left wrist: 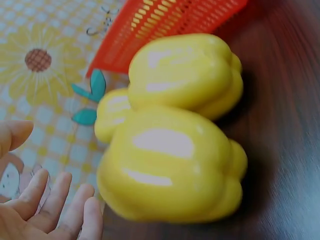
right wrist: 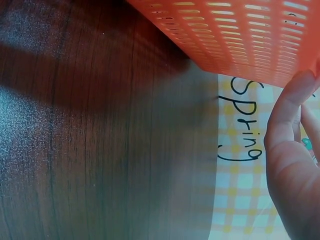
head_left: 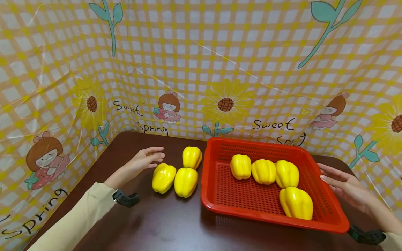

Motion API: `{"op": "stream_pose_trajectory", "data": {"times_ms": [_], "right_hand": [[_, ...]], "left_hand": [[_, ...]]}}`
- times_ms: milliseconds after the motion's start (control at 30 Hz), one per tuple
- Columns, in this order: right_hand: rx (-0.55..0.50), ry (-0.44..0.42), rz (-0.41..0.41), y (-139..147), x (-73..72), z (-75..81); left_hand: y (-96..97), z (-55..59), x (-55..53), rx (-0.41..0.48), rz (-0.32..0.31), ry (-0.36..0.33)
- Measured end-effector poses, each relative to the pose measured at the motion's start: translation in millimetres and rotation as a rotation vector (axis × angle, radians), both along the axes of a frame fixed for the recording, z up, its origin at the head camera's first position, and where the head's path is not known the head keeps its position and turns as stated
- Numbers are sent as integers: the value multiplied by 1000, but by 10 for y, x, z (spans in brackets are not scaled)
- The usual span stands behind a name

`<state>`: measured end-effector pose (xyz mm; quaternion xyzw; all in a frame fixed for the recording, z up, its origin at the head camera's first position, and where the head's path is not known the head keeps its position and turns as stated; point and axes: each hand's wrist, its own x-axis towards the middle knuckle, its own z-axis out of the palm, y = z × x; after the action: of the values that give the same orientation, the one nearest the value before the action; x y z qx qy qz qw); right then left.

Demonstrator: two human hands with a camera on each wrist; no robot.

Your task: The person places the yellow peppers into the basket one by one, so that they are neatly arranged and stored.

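Three yellow bell peppers stand in a close group on the table: a left one (head_left: 164, 178), a front one (head_left: 186, 182) and a back one (head_left: 192, 157). Just left of them is my left hand (head_left: 142, 162), fingers loosely extended and holding nothing. In the left wrist view its fingers (left wrist: 65, 205) are spread beside the nearest pepper (left wrist: 170, 165). A red plastic basket (head_left: 216, 208) to the right holds several more yellow peppers (head_left: 263, 171). My right hand (head_left: 348, 186) is at the basket's right side, fingers fairly straight, its thumb (right wrist: 300, 86) right at the perforated wall.
The dark brown wooden table (head_left: 150, 226) carries everything. Behind it and along the sides hangs a yellow checked cloth (head_left: 188, 52) with printed sunflowers and cartoon figures, close to the basket's back rim. A black band (head_left: 126, 198) circles the left wrist.
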<state>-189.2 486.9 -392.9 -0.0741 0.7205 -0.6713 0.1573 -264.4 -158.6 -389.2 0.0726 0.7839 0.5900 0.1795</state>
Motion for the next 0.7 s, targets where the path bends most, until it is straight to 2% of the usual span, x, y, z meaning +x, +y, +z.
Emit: {"op": "stream_pose_trajectory", "data": {"times_ms": [100, 333, 533, 700], "right_hand": [[9, 2, 7, 14, -6, 4], [-26, -6, 12, 7, 13, 15], [-45, 1, 25, 3, 28, 1], [-65, -2, 26, 8, 29, -4]], "left_hand": [[-87, -41, 14, -27, 20, 0], [-215, -233, 41, -13, -11, -50], [-212, -352, 73, -4, -25, -118], [-151, -383, 88, -32, 17, -151]]}}
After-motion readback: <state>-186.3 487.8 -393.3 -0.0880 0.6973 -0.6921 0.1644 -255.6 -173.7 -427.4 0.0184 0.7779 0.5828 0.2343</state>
